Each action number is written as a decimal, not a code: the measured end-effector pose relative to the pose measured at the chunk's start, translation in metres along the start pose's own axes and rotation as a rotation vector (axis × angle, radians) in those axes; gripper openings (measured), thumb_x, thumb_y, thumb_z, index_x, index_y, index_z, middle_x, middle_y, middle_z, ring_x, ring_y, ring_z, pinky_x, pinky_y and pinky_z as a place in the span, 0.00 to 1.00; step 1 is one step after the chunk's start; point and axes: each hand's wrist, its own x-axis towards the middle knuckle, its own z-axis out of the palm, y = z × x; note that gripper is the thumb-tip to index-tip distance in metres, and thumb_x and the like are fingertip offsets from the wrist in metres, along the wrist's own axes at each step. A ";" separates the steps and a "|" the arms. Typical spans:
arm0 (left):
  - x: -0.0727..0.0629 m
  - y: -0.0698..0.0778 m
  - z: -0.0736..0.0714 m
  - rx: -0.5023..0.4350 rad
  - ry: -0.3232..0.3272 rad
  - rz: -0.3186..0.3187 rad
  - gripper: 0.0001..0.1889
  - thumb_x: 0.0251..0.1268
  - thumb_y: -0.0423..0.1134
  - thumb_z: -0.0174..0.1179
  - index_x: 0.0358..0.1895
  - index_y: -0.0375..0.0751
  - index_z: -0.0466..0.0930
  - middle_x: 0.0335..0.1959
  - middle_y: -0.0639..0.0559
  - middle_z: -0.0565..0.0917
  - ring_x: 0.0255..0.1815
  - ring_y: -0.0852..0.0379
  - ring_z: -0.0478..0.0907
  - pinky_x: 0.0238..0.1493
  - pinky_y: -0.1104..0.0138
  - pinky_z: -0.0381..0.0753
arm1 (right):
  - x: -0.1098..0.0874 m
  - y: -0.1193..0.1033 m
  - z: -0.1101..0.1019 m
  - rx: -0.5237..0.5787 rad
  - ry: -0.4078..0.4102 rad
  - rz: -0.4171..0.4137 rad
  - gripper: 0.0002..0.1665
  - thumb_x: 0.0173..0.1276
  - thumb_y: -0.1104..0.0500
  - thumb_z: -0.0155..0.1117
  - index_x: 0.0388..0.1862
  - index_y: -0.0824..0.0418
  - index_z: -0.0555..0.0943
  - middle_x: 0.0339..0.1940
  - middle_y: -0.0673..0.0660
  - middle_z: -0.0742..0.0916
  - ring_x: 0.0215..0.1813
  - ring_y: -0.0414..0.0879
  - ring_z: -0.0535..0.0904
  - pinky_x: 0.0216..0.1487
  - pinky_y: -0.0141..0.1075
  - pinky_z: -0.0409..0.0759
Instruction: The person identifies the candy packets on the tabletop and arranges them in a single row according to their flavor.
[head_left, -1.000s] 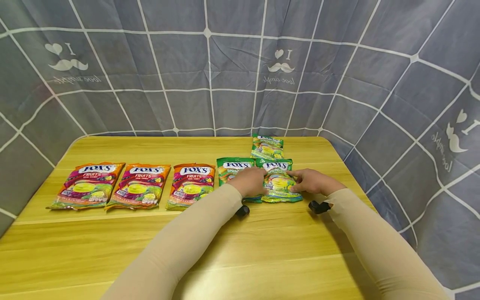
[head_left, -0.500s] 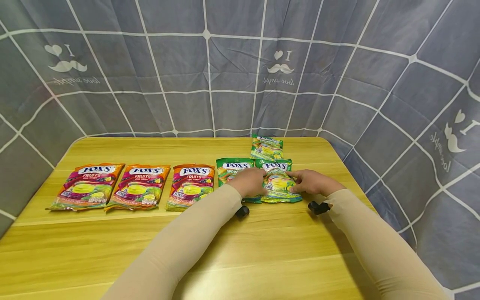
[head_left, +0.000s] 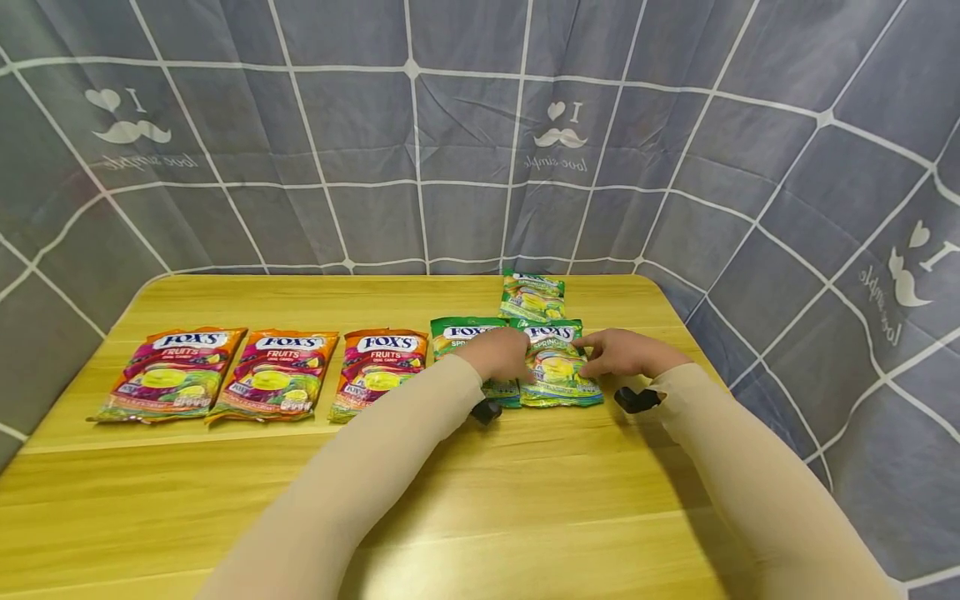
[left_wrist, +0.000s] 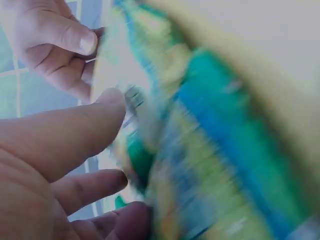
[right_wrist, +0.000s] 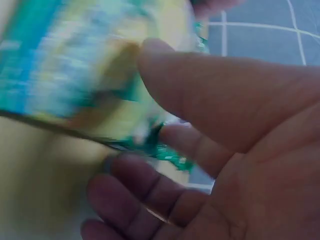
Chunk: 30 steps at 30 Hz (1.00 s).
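Side by side on the table lie two green FOX'S Spring Tea candy bags, and a third green bag [head_left: 533, 297] sits behind them. My left hand [head_left: 498, 354] is over the left green bag [head_left: 465, 330], hiding part of it, with its fingers at the left edge of the right green bag [head_left: 558, 371]. At that bag's right edge is my right hand [head_left: 630, 352], thumb and fingers spread. In both wrist views the bag is blurred while the relaxed fingers [left_wrist: 90, 185] look sharp. Whether the fingertips touch the bag is unclear.
Several orange and purple FOX'S Fruits candy bags lie in a row on the left: the outer one [head_left: 171, 375], one beside it [head_left: 273, 375] and one nearer the hands [head_left: 381, 367]. A grey checked curtain [head_left: 465, 150] surrounds the wooden table [head_left: 525, 508].
Both hands stayed around the right green bag, then rose slightly by now. The bags keep their places on the table.
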 end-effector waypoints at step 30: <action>0.050 -0.038 -0.021 -0.181 0.107 -0.132 0.42 0.80 0.60 0.56 0.86 0.45 0.53 0.83 0.45 0.66 0.82 0.40 0.64 0.81 0.38 0.60 | 0.083 -0.010 -0.005 0.113 0.280 0.102 0.40 0.84 0.53 0.55 0.86 0.65 0.56 0.74 0.74 0.76 0.74 0.66 0.75 0.75 0.58 0.73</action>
